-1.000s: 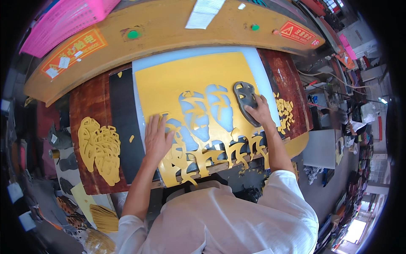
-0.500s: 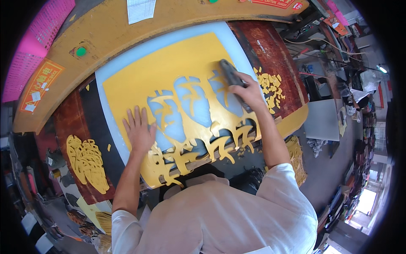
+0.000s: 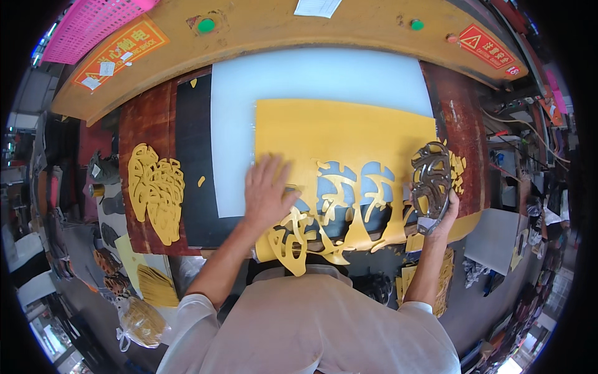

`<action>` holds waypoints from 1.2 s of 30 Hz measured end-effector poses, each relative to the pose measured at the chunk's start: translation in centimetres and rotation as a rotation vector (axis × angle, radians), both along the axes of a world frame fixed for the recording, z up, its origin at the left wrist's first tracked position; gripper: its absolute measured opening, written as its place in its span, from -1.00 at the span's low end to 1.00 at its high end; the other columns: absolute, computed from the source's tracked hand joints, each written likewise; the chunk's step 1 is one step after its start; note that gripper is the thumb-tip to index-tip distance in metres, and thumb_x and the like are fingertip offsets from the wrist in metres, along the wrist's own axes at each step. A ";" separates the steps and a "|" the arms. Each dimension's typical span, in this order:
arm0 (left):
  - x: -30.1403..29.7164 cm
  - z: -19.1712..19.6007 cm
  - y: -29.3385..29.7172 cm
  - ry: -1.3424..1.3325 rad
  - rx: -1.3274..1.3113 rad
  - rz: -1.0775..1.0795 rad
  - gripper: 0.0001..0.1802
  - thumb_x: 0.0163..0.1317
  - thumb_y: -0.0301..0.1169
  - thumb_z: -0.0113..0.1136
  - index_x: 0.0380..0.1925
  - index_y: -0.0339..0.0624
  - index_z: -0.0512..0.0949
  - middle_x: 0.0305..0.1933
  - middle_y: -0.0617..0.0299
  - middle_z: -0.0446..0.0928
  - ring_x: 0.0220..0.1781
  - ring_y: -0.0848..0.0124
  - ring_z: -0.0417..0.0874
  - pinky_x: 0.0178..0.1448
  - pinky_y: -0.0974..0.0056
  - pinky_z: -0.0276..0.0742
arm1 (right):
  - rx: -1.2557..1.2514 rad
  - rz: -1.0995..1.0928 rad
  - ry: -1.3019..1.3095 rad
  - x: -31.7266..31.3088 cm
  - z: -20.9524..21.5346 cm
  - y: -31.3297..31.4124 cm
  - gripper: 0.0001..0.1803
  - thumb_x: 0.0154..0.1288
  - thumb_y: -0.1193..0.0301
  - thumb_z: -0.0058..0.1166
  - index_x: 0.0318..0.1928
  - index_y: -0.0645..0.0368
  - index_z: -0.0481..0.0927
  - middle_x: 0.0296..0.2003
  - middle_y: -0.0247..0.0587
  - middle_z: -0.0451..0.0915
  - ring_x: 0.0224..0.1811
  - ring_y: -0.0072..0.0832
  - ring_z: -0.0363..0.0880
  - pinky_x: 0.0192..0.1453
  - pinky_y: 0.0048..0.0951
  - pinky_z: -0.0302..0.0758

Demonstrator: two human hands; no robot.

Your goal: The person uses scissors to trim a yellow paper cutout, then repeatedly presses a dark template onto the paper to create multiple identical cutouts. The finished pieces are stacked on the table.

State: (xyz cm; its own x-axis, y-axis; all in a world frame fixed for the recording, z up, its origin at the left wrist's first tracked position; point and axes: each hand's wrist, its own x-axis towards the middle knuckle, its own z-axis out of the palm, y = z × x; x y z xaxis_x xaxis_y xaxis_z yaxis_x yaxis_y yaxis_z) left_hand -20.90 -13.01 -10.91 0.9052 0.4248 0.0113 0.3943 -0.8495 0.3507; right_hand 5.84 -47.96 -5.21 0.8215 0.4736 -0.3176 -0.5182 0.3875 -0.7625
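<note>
A yellow sheet lies over a pale blue-white cutting board, with several shoe-shaped cut-outs along its near side. My left hand rests on the sheet's left edge with fingers spread, slightly blurred. In my right hand is a dark metal cutting die, shoe-shaped with inner openings. It is held tilted up above the sheet's right edge, my fingers partly hidden behind it. Below my left hand, a cut yellow openwork piece hangs at the near edge among ragged strips.
A heap of cut yellow pieces sits on the left of the red-brown table; smaller yellow scraps lie at the right. The machine's yellow-brown beam spans the far side, with a pink basket at the far left.
The sheet has slid right and toward me across the board. My right hand has lifted the die and turned its face into view. My view has also turned.
</note>
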 end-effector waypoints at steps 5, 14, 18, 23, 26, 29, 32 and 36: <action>-0.5 -2.4 1.9 0.058 0.082 -0.033 -0.10 0.35 0.02 0.34 0.55 -0.27 0.36 0.68 -0.13 0.22 0.78 -0.10 0.05 0.75 -0.33 -0.16 | -0.133 0.016 0.036 -1.7 -1.6 2.9 -0.25 0.44 -0.03 0.22 0.41 0.26 0.50 0.20 0.12 0.70 0.14 0.01 0.75 0.19 0.09 0.76; 6.6 4.5 -7.1 0.067 -0.306 -0.331 -0.60 0.35 -0.22 0.30 0.02 -0.30 0.70 0.09 -0.07 0.68 0.17 0.00 0.69 0.21 -0.03 0.58 | 0.113 0.096 0.232 -2.9 -2.1 6.5 -0.23 0.43 -0.11 0.20 0.44 0.11 0.47 0.25 0.12 0.64 0.13 0.28 0.70 0.10 0.25 0.73; 2.0 5.0 -6.3 0.070 -0.805 -0.194 -0.70 0.44 -0.13 0.34 -0.02 -0.06 0.78 -0.15 -0.01 0.76 -0.09 0.07 0.80 0.08 0.05 0.67 | 0.105 0.067 0.277 -2.7 -2.9 6.4 -0.23 0.43 -0.13 0.20 0.43 0.13 0.48 0.29 0.16 0.60 0.18 0.37 0.65 0.14 0.30 0.72; -2.5 -0.2 2.6 -0.084 0.024 -0.115 -0.34 0.43 -0.15 0.27 0.42 -0.30 0.50 0.65 -0.10 0.31 0.74 0.00 0.19 0.75 -0.16 0.07 | 0.038 0.106 0.256 -2.5 -2.3 6.1 -0.24 0.48 -0.13 0.15 0.44 0.15 0.47 0.25 0.19 0.62 0.15 0.33 0.68 0.11 0.25 0.73; -6.1 -2.2 -0.2 -0.026 0.083 -0.055 -0.33 0.41 -0.16 0.28 0.42 -0.31 0.50 0.65 -0.08 0.31 0.75 0.03 0.19 0.75 -0.21 0.05 | -0.102 0.252 0.075 -3.0 -1.3 7.5 -0.23 0.47 -0.06 0.20 0.44 0.25 0.48 0.17 0.08 0.69 0.12 0.02 0.74 0.14 -0.01 0.76; -7.3 -3.3 -0.6 -0.027 0.029 -0.025 -0.31 0.41 -0.17 0.28 0.45 -0.32 0.48 0.66 -0.08 0.31 0.75 0.04 0.20 0.75 -0.21 0.06 | -0.317 0.284 -0.141 -3.5 -0.4 9.9 -0.24 0.39 0.07 0.31 0.45 0.28 0.55 0.09 -0.09 0.72 0.01 -0.33 0.75 0.14 -0.33 0.69; -7.3 -4.0 2.6 0.005 -0.005 -0.094 -0.20 0.39 -0.03 0.30 0.48 -0.32 0.45 0.67 -0.07 0.30 0.76 0.04 0.18 0.77 -0.19 -0.02 | -0.783 0.301 -0.429 -5.1 0.3 12.4 -0.28 0.30 0.15 0.41 0.37 0.31 0.64 0.08 -0.14 0.71 0.04 -0.36 0.73 0.15 -0.38 0.65; -7.3 -4.7 5.4 -0.136 0.060 -0.072 -0.06 0.32 0.17 0.35 0.48 -0.32 0.45 0.67 -0.05 0.30 0.77 0.04 0.16 0.79 -0.20 -0.13 | -0.952 0.266 -0.690 -8.0 0.5 16.2 -0.27 0.16 0.18 0.50 0.27 0.37 0.70 0.26 0.07 0.65 0.27 -0.21 0.66 0.37 -0.28 0.56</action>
State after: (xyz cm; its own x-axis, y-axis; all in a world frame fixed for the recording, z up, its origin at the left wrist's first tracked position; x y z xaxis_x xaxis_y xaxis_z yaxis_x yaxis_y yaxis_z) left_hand -28.23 -7.61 -15.65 0.9219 0.3534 0.1591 0.2836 -0.8950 0.3444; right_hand -2.19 -31.81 -4.66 0.8683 0.4683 -0.1636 0.1331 -0.5377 -0.8326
